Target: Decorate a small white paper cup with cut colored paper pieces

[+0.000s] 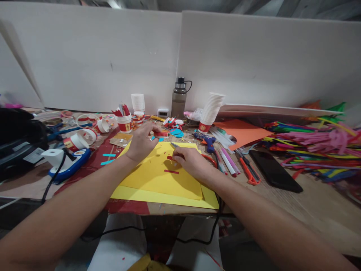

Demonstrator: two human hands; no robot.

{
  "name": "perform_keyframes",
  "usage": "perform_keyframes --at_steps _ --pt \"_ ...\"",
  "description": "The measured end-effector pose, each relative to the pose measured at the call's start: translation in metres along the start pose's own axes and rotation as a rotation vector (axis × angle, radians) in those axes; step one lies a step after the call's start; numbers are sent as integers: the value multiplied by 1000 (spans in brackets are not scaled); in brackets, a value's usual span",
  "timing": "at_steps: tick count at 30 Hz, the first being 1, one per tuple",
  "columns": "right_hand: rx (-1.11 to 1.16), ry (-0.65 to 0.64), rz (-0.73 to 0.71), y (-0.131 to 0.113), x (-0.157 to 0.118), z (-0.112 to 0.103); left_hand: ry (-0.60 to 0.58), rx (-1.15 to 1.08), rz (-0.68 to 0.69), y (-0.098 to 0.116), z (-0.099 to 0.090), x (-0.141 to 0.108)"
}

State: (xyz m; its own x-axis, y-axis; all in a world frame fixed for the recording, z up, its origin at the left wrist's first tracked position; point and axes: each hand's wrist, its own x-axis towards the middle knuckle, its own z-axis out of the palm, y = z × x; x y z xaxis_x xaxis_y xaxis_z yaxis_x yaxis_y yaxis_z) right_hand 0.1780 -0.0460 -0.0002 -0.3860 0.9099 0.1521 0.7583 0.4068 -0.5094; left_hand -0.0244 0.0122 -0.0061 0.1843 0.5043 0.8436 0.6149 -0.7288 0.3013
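Observation:
Over the upper left part of the yellow sheets (158, 180), my left hand (142, 141) is closed with a small red piece (161, 134) at its fingertips. My right hand (190, 160) is closed over the right part of the sheets, near another red strip (170, 158). A pointed metal blade (175, 145) sticks out past its fingers; the orange-red loop (211, 160) beside the wrist appears to be a handle. One dark red strip (171, 171) lies flat on the yellow paper, with tiny red scraps above it.
Paper cup stacks (212, 109), a bottle (179, 98) and turquoise discs (176, 132) stand or lie behind. To the right are a glue gun (207, 142), markers (229, 162), a cutter (248, 167), a phone (275, 171) and pipe cleaners (318, 143). A blue-white device (70, 165) sits left.

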Motion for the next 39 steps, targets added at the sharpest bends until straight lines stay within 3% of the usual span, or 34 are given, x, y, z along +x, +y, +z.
perform_keyframes --at_steps 9,14,20,27,39 --pt "-38 4 -16 -1 -2 -2 -21 -19 0 -1 1 -1" --pt "-96 -46 -138 5 -2 4 -24 -25 -14 -1 2 -1" --pt "-164 -70 -61 5 1 7 -21 -26 10 -1 2 -2" --pt "-90 26 52 -2 0 1 -18 -29 12 -2 3 -2" --pt "171 113 25 9 2 5 -21 -30 12 -2 3 -2"
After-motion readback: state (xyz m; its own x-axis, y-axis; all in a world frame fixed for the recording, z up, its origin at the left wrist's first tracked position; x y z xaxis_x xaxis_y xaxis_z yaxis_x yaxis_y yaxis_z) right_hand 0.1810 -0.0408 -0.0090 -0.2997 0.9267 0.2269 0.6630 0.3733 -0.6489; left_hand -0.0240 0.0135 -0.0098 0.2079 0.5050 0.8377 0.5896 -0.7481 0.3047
